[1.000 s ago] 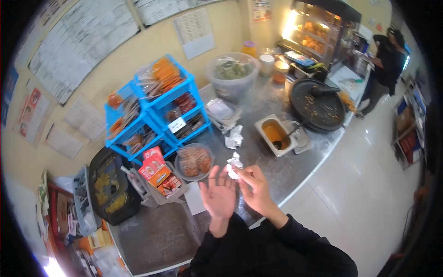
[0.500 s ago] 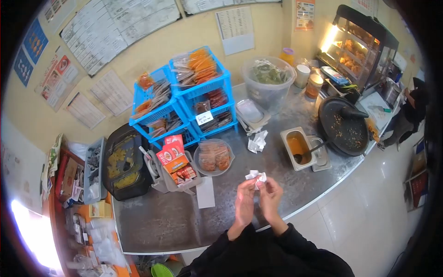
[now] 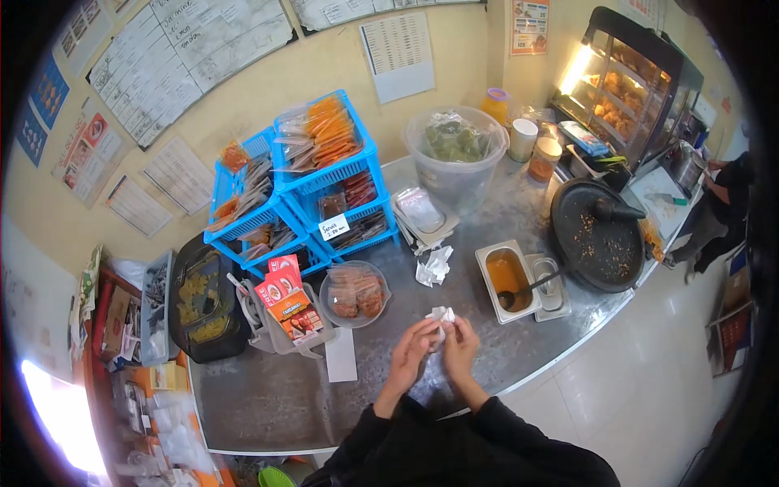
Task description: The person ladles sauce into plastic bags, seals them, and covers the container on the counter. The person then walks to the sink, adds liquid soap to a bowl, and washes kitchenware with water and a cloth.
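Note:
Between my two hands, above the metal counter [image 3: 268, 406], is a crumpled white tissue [image 3: 441, 315]. My left hand [image 3: 408, 355] pinches it from the left with curled fingers. From the other side, my right hand [image 3: 460, 349] closes its thumb and fingers on the same tissue. Another crumpled white tissue [image 3: 434, 266] lies on the counter just beyond my hands. Right of it stands a steel container [image 3: 509, 282] of orange-brown sauce with a black ladle [image 3: 507, 299] in it. A clear bowl [image 3: 355, 294] with bagged reddish food sits to the left.
Blue stacked baskets [image 3: 324, 174] full of packets stand at the back, beside a large clear bucket [image 3: 454, 154]. A dark stone mortar [image 3: 596, 235] is near the right edge. A lit food warmer [image 3: 625, 85] and another person [image 3: 726, 207] are farther right. Black tray [image 3: 207, 300] at left.
The view has shifted, so the scene sits slightly further left. My fingers have closed more around the tissue, and less of it shows.

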Available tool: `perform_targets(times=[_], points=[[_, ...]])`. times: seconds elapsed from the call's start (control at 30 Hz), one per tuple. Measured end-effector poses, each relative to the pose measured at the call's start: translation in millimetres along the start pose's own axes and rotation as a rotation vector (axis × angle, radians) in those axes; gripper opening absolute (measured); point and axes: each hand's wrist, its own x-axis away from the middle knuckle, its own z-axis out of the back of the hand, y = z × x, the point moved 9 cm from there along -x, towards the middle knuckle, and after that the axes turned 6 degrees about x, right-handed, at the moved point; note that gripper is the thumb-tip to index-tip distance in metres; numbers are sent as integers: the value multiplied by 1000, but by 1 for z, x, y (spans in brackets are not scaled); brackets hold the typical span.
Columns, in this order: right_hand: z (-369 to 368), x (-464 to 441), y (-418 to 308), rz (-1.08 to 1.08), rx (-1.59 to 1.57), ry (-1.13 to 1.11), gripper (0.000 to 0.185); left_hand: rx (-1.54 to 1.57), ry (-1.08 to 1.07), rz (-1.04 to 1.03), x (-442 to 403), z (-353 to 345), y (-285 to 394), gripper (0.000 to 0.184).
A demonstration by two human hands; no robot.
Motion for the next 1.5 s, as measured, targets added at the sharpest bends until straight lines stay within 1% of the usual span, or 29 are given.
perform_targets(times=[0.03, 0.07, 0.1, 0.13, 0.17, 0.23, 0.27, 0.37, 0.4, 0.47, 0.57, 0.6, 0.7, 0.8, 0.87, 0.9, 0.93, 0.97, 1.0, 1.03, 1.07, 1.1, 1.13, 1.17, 1.2, 1.23, 1.33, 1.4, 1.5], points=[[3, -13, 8, 38, 74, 54, 23, -49, -3, 83, -6, 7, -6, 40], [6, -28, 16, 77, 148, 110, 23, -128, 43, 29, -16, 15, -3, 30], [10, -40, 11, 114, 220, 165, 24, -314, 80, -39, -29, 21, 8, 25], [10, -53, 14, 59, 344, 110, 31, -501, 119, -108, -48, 27, 22, 21], [9, -60, 11, 144, 402, 110, 34, -690, 163, -179, -69, 30, 38, 20], [-5, -78, 13, 328, 505, 94, 42, -713, 218, -350, -118, 27, 73, 16], [-17, -85, 30, 302, 545, -36, 61, -810, 186, -406, -145, 25, 79, 15], [-30, -86, 21, 271, 744, -171, 74, -1092, 107, -582, -220, 27, 70, 16], [-33, -86, 17, 249, 732, -250, 81, -1248, 136, -579, -238, 31, 61, 15], [-33, -83, 3, 305, 731, -276, 79, -1553, 172, -555, -266, 33, 43, 15], [-27, -77, -22, 354, 743, -274, 71, -1788, 95, -344, -292, 45, 7, 14], [-26, -76, -26, 365, 746, -268, 68, -1797, 91, -322, -292, 41, 7, 14], [-17, -74, -26, 392, 545, -237, 48, -1797, 101, -283, -288, 34, 15, 14], [-16, -72, -24, 313, 487, -269, 28, -1714, 181, -308, -285, 43, 21, 13], [-14, -68, -36, 338, 450, -244, 25, -1610, 249, -344, -290, 50, 21, 14], [-12, -68, -41, 351, 437, -217, 23, -1631, 249, -435, -289, 47, 26, 14], [-11, -65, -49, 473, 449, -164, 21, -1600, 251, -439, -290, 47, 32, 15], [-14, -63, -48, 453, 474, -212, 21, -1681, 252, -446, -293, 45, 34, 16], [-14, -60, -45, 428, 504, -242, 21, -1725, 193, -635, -299, 47, 26, 18], [-16, -55, -44, 482, 472, -248, 21, -1822, 150, -656, -306, 56, 13, 17], [-15, -49, -39, 530, 454, -234, 22, -1876, 95, -529, -310, 61, 8, 16], [-18, -43, -30, 398, 526, -349, 25, -2011, 108, -359, -316, 67, -1, 19], [-12, -40, -47, 423, 477, -319, 25, -1990, 75, -344, -323, 63, 1, 21], [-12, -36, -44, 442, 428, -279, 24, -1969, 45, -414, -321, 57, 4, 20], [-10, -32, -46, 362, 482, -324, 20, -2045, 39, -431, -326, 56, 5, 13], [-3, -33, -46, 381, 461, -275, 19, -2040, 143, -504, -342, 76, -4, 10], [-6, -19, -42, 417, 403, -242, 18, -2007, 70, -685, -323, 44, 21, 9], [-3, -14, -37, 406, 422, -229, 18, -1939, 86, -738, -319, 39, 28, 12], [-3, -8, -29, 354, 470, -295, 16, -1972, 83, -683, -311, 42, 29, 13]])
